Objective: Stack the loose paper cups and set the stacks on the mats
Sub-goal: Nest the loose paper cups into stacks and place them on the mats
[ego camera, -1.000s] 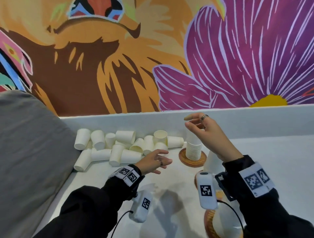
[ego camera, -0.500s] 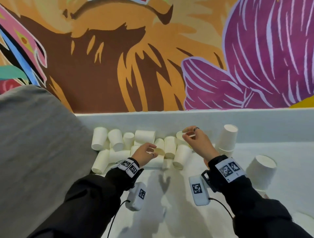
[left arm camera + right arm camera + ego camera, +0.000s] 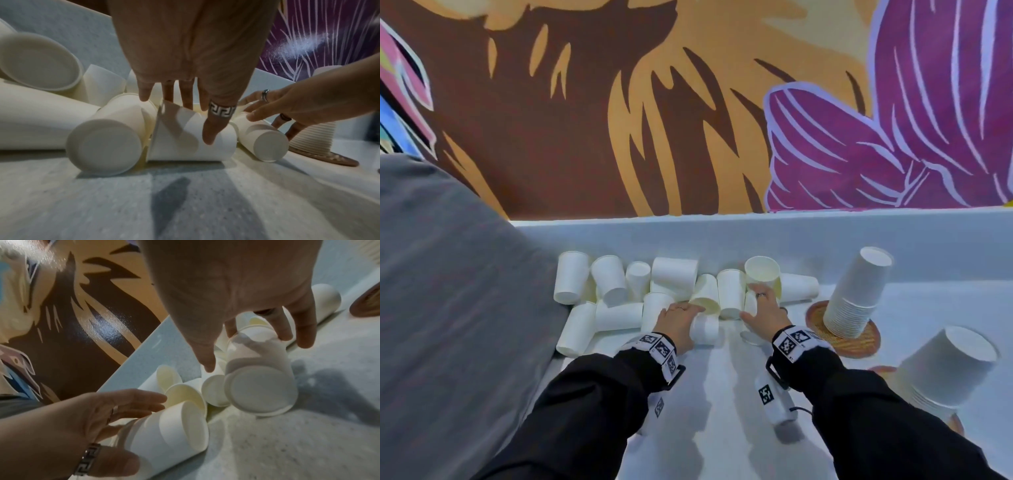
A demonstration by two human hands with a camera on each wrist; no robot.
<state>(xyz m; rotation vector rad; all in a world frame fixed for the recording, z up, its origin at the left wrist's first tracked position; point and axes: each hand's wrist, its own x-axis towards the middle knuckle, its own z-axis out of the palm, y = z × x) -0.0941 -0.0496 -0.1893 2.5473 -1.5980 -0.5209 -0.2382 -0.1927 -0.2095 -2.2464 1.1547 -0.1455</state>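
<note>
Both hands are down in the pile of loose cups (image 3: 640,291), which lies on its side along the back wall (image 3: 722,236) of the white table (image 3: 722,428). The left hand (image 3: 676,322) has its fingers and thumb wrapped over one lying cup (image 3: 191,139). The right hand (image 3: 763,313) reaches over another cup (image 3: 259,374), fingers and thumb curled down both sides of it. A grey cushion (image 3: 448,308) crowds the pile's left edge. To the right, a tall stack (image 3: 858,291) stands upside down on a round mat (image 3: 859,339). Another stack (image 3: 945,366) leans near the right edge. The table near the person is open.
</note>
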